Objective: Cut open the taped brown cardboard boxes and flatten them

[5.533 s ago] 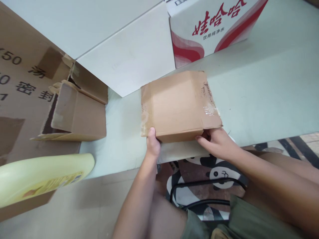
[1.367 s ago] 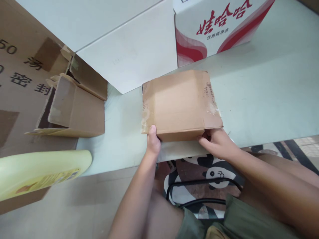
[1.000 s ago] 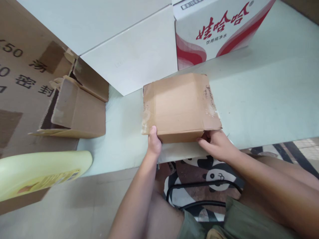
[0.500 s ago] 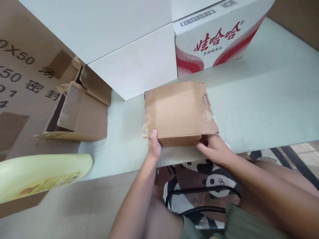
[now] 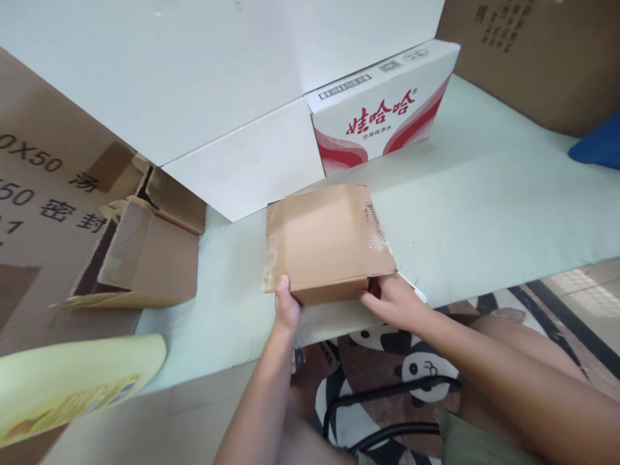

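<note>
A small brown cardboard box (image 5: 327, 242) lies on the pale green tabletop (image 5: 232, 278), near its front edge. Clear tape and torn marks show along its left and right ends. My left hand (image 5: 287, 303) grips the near left corner, thumb on top and fingers hidden behind the side. At the near right corner, my right hand (image 5: 392, 300) is closed round the edge below the overhanging flap; its fingertips are out of sight. The thin edge of a white object (image 5: 415, 289) peeks out beside the right hand, its kind unclear.
Large white cartons (image 5: 242, 168) and a white-and-red water carton (image 5: 378, 129) stand behind. An open cardboard box (image 5: 159, 258) is at left, near a pale yellow bottle (image 5: 87, 374). A brown carton (image 5: 523, 64) and a blue object (image 5: 598, 145) are at right.
The view has shifted, so the table's things sit lower and mostly further left. A blue object shows at right. Both hands keep their places on the cardboard box.
</note>
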`<state>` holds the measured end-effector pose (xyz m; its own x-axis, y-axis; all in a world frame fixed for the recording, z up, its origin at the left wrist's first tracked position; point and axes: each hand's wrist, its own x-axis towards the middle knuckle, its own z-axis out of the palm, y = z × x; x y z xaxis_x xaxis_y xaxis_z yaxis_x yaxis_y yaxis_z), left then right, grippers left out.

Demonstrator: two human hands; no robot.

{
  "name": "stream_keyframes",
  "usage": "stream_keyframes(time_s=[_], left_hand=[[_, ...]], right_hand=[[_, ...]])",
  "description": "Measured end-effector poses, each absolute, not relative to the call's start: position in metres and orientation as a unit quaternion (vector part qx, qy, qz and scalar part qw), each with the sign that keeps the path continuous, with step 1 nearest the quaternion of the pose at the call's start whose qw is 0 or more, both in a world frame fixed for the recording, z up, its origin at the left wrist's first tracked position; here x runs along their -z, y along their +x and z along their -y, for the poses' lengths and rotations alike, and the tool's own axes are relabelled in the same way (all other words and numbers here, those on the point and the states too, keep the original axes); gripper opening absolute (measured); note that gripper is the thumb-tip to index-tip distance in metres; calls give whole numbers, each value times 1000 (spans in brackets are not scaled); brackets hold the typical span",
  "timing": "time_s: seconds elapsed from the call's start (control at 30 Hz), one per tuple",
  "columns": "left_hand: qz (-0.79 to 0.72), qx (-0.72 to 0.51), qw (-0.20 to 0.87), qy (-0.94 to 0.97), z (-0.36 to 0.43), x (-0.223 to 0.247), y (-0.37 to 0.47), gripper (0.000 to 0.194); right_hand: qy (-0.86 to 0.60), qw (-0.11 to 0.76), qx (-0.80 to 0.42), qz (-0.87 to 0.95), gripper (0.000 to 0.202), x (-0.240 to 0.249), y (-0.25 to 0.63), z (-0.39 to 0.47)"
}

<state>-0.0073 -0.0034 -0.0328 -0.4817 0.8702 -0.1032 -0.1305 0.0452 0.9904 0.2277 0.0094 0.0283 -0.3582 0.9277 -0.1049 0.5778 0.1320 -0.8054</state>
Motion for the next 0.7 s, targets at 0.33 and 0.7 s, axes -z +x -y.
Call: stream_keyframes(time_s=[0.33,0.7], left_hand=[[-608,-629,398,278,3,25,-2,61],[-607,-636,398,262,1,22,0,58]], right_hand=[[-525,209,-408,717,15,-25,229,-9],[-516,221,-411,718,16,-27,229,-9]])
